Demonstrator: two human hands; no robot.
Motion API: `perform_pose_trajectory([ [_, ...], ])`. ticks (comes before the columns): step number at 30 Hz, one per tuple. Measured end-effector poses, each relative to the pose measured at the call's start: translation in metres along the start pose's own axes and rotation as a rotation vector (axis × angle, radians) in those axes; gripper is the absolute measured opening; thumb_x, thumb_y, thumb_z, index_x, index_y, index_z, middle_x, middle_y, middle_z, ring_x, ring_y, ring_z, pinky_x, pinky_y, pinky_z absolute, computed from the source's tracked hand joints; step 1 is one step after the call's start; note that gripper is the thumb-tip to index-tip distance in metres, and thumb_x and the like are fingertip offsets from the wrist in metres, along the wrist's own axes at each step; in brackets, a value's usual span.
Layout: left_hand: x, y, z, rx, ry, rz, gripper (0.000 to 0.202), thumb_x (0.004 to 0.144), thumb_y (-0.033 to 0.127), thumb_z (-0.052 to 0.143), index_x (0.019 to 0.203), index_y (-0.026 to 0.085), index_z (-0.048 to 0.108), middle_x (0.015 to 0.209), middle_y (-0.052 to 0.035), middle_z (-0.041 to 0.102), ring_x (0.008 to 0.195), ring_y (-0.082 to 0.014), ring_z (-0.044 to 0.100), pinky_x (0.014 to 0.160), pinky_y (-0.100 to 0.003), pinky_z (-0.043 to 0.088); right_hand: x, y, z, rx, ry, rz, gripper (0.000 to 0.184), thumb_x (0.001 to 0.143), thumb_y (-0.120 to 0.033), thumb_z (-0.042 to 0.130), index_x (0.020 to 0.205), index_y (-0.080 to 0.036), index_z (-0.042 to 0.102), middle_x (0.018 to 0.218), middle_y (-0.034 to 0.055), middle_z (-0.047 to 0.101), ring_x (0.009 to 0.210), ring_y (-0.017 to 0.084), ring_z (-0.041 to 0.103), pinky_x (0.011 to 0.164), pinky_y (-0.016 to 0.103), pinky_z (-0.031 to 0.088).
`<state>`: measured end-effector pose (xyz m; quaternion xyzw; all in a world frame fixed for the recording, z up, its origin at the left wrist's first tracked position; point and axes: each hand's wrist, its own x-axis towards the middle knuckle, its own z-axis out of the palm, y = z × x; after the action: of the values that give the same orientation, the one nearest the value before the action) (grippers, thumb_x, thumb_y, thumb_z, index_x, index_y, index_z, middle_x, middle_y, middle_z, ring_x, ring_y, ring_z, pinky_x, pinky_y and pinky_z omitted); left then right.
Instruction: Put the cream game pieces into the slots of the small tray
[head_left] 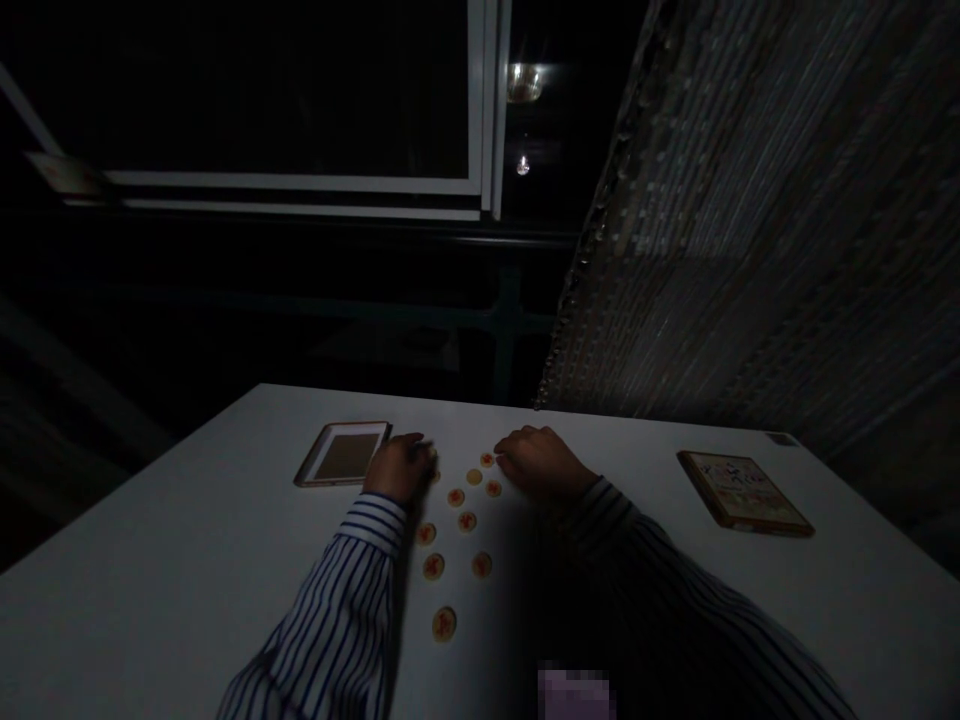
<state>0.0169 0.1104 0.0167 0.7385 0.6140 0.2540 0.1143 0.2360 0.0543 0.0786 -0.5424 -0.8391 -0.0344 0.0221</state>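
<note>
Several round, light xiangqi pieces (467, 522) with red markings lie loosely scattered on the white table (225, 560) between my hands. One piece (474, 477) shows a plain face. My left hand (399, 468) is bent at the far left of the pieces, its fingers closed around a xiangqi piece (437, 477) that peeks out partly hidden. Opposite it, my right hand (541, 460) rests palm down with curled fingers pressed together. Its fingertips meet the edge of a red-marked piece (487, 460); what lies under those fingers is hidden.
A shallow tray-like box part (345, 457) lies just left of my left hand. Farther right is a flat box (744, 490) with a printed top. A small dark item (781, 439) sits at the far right corner. Beyond the table hang a strand curtain (697, 250) and a window frame (484, 110).
</note>
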Motion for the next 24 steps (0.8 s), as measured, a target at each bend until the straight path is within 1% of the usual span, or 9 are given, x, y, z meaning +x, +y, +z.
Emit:
perform_pose_trajectory([
  [5,0.007,-0.011,0.014,0.035,-0.013,0.071,0.038,0.077,0.037,0.043,0.104,0.014,0.057,0.102,-0.0117,0.062,0.091,-0.0202,0.058,0.079,-0.030,0.042,0.017,-0.007,0.007,0.047,-0.007,0.040,0.031,0.083,-0.029,0.035,0.105,-0.021,0.055,0.103,0.0067,0.060,0.098,0.019,0.049,0.080,0.031,0.032],
  [7,0.008,-0.012,0.017,0.059,-0.028,0.087,0.036,0.078,0.037,0.042,0.103,0.016,0.058,0.102,-0.0103,0.062,0.091,-0.0195,0.057,0.079,-0.029,0.041,0.023,-0.010,0.011,0.075,-0.004,0.057,0.031,0.083,-0.031,0.035,0.105,-0.021,0.055,0.104,0.0064,0.059,0.098,0.019,0.048,0.080,0.032,0.032],
  [12,0.009,-0.011,0.022,0.114,-0.077,0.103,0.031,0.079,0.035,0.041,0.099,0.020,0.059,0.101,-0.0077,0.062,0.091,-0.0180,0.056,0.080,-0.026,0.039,0.035,-0.016,0.020,0.134,0.054,0.064,0.030,0.083,-0.031,0.035,0.103,-0.022,0.056,0.102,0.0060,0.060,0.095,0.019,0.050,0.079,0.033,0.032],
  [21,0.008,-0.010,0.026,0.121,-0.096,0.092,0.030,0.081,0.032,0.040,0.095,0.020,0.062,0.096,-0.0090,0.064,0.091,-0.0187,0.055,0.079,-0.026,0.036,0.038,-0.016,0.029,0.126,0.052,0.059,0.029,0.081,-0.030,0.037,0.102,-0.022,0.056,0.099,0.0057,0.060,0.092,0.020,0.050,0.076,0.033,0.033],
  [24,0.007,-0.008,0.024,0.089,-0.099,0.102,0.029,0.081,0.032,0.039,0.091,0.019,0.063,0.092,-0.0093,0.065,0.087,-0.0185,0.056,0.076,-0.026,0.036,0.037,-0.014,0.029,0.113,0.051,0.063,0.028,0.081,-0.031,0.037,0.101,-0.022,0.056,0.098,0.0057,0.060,0.091,0.020,0.050,0.075,0.034,0.033],
])
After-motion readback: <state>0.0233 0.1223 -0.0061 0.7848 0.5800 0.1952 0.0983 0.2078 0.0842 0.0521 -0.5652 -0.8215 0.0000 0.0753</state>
